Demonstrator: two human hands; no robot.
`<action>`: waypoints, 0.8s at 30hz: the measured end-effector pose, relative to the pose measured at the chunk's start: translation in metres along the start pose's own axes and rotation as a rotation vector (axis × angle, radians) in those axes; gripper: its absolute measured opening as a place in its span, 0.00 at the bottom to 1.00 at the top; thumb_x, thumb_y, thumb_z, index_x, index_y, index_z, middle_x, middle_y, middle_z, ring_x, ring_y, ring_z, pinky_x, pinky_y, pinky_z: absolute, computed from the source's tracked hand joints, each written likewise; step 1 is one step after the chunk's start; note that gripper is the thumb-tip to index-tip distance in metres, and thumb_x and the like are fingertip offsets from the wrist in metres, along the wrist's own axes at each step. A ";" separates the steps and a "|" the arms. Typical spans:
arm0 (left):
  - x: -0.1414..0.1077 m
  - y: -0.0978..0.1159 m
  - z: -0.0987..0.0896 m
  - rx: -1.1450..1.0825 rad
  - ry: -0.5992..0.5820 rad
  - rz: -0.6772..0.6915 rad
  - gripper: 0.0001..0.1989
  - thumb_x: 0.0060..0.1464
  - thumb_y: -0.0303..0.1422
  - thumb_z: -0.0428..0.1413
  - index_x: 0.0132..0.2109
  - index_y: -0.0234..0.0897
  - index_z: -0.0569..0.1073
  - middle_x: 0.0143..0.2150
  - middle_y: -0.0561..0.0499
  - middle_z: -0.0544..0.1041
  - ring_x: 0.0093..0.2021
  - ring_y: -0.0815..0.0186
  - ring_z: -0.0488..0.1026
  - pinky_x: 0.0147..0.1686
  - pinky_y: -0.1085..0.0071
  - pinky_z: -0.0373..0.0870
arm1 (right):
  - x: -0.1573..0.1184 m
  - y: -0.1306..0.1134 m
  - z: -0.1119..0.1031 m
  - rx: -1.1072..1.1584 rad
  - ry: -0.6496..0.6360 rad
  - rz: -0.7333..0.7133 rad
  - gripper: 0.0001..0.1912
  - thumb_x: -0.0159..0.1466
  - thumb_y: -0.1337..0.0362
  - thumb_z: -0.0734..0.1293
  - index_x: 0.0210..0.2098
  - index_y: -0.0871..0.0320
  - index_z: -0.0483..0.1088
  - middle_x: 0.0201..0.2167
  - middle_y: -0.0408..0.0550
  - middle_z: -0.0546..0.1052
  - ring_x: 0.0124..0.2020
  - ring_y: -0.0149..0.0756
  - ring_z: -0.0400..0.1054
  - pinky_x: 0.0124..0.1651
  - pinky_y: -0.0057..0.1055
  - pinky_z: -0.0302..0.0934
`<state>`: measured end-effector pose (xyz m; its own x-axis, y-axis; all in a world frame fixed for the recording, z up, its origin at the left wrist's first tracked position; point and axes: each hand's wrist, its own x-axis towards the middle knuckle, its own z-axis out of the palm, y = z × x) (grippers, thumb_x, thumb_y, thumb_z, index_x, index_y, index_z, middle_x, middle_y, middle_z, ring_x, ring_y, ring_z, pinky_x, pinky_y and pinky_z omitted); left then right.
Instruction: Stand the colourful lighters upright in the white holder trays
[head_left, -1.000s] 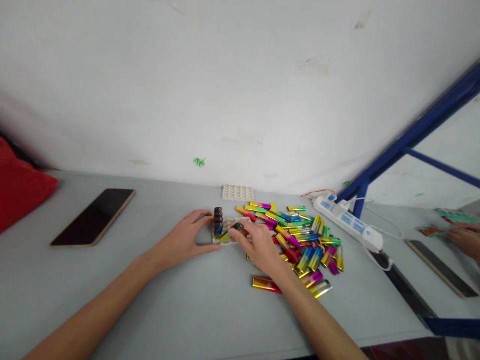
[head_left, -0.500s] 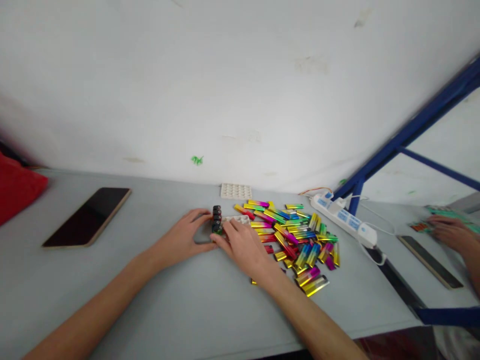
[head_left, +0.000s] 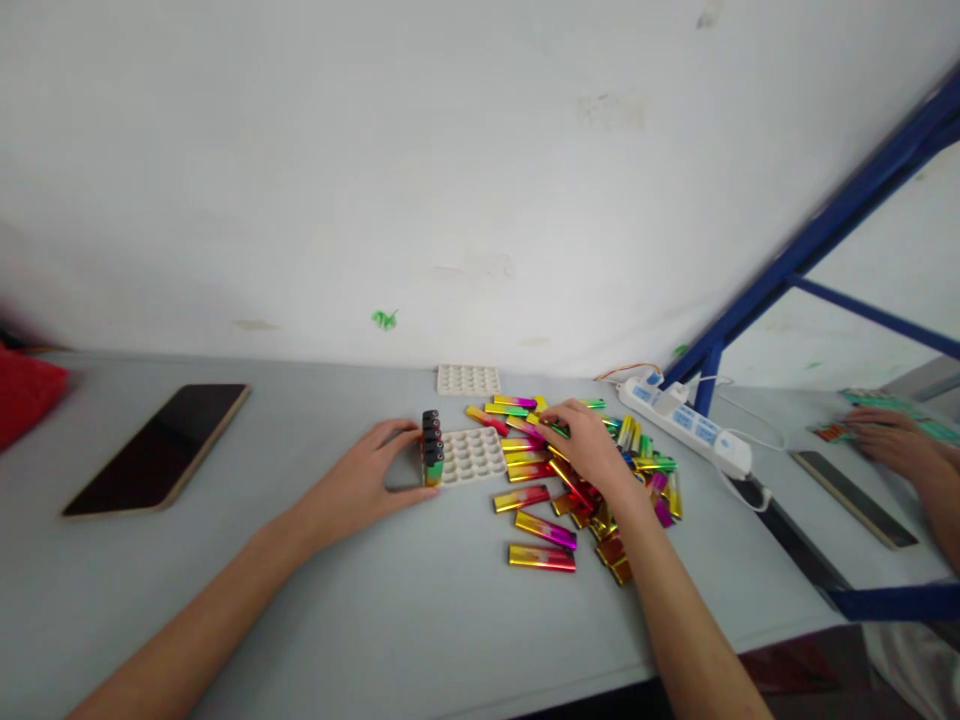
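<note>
The right hand (head_left: 589, 447) is at the loose lighters (head_left: 573, 486), many lying sideways, right of the pale tray (head_left: 480, 458), whose left end the left hand (head_left: 358, 472) spans beside 1 upright row (head_left: 433, 442), though I cannot tell if either hand grips

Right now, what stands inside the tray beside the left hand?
The tray holds upright lighters in a row at one end; the nearest hides most of the others' bodies.

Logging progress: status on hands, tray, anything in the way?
Left hand spans left end of near tray, beside upright lighters. Right hand at loose lighters, grip unclear. Possible clutter: several lie close to tray's right edge.
</note>
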<state>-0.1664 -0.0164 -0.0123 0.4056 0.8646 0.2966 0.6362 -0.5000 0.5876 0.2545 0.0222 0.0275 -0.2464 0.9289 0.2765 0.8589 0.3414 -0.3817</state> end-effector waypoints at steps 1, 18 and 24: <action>0.000 0.000 0.000 -0.003 -0.002 -0.001 0.46 0.69 0.76 0.69 0.73 0.45 0.88 0.79 0.35 0.86 0.79 0.33 0.84 0.85 0.35 0.79 | -0.001 0.003 -0.001 0.006 -0.020 -0.006 0.03 0.80 0.63 0.82 0.52 0.53 0.91 0.52 0.57 0.92 0.56 0.55 0.87 0.66 0.49 0.79; -0.005 -0.003 -0.011 -0.003 -0.030 -0.012 0.37 0.61 0.59 0.79 0.70 0.48 0.90 0.80 0.37 0.86 0.77 0.33 0.87 0.83 0.36 0.83 | 0.001 -0.007 0.005 0.434 0.173 0.133 0.17 0.76 0.46 0.80 0.51 0.52 0.88 0.48 0.57 0.94 0.48 0.55 0.87 0.58 0.51 0.81; -0.006 -0.007 -0.018 -0.002 -0.073 0.024 0.37 0.57 0.55 0.80 0.70 0.54 0.90 0.82 0.40 0.85 0.77 0.33 0.86 0.82 0.37 0.85 | 0.006 -0.039 0.008 1.029 0.195 0.353 0.33 0.62 0.30 0.87 0.46 0.53 0.89 0.43 0.50 0.92 0.47 0.50 0.84 0.53 0.43 0.79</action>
<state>-0.1852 -0.0175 -0.0046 0.4674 0.8464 0.2553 0.6241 -0.5205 0.5828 0.2162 0.0158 0.0364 0.0914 0.9900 0.1070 0.0610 0.1017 -0.9929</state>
